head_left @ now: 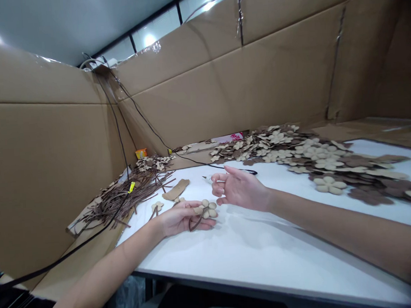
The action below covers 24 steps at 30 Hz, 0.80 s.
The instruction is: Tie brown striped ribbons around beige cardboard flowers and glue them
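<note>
Left hand low on the white table, fingers curled, holding a cut-out flower against the fingertips, with a dark brown strip looped beneath it. Right hand just beside it but not touching, fingers open and slightly spread, holding nothing. Nearest to those fingers, a small pale-tipped tool, partly hidden behind them, and a black cord lying across the far side of the table. Two smaller flowers close to the left hand, one out on the table beyond the wrist, one just past the knuckles. Beyond them, a flat cardboard scrap. Farther left, a tangled pile of brown strips on a cardboard sheet, with a yellow tag among them and the cord crossing over the top. Along the right and far side, large overlapping heaps of beige and brown flowers, spilling past the far table edge. In the far corner, a yellow tub beside a smaller flower heap, and a pink packet behind the main heaps. Around it all, taped cardboard walls, with the cord hanging down the corner.
</note>
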### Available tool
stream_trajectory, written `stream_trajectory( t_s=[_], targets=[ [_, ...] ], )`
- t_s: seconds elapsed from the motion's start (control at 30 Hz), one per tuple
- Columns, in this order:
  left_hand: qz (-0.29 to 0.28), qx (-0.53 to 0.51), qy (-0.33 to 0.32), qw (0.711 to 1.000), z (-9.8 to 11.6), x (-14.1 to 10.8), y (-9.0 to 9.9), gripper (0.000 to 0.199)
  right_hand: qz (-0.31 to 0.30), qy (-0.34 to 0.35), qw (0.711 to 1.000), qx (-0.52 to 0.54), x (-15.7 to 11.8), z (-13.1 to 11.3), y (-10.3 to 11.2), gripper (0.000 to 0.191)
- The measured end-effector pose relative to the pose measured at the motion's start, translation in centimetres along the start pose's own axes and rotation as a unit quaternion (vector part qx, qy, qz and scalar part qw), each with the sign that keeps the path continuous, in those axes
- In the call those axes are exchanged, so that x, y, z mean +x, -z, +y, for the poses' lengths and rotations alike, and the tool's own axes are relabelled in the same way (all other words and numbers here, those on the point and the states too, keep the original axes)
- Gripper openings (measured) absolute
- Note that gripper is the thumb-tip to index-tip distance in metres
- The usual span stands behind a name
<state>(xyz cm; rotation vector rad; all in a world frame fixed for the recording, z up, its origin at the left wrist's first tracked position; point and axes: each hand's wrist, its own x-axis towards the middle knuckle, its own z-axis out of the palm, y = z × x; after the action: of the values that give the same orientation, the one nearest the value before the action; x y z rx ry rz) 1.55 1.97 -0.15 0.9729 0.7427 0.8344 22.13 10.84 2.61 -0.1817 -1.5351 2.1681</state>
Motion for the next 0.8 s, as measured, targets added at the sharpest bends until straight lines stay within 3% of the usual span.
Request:
stream_trajectory(
  t_s=[0.37,0.8],
  targets=[
    [0.004,-0.014,0.003,1.000,0.2,-0.1,-0.3,0.025,0.039,0.019,0.999,0.028,0.4,0.4,0.3,0.015],
    [-0.008,-0.036,0.004,0.999,0.2,0.0,0.2,0.023,0.085,0.040,0.996,-0.011,0.4,1.5,0.0,0.030]
  ],
)
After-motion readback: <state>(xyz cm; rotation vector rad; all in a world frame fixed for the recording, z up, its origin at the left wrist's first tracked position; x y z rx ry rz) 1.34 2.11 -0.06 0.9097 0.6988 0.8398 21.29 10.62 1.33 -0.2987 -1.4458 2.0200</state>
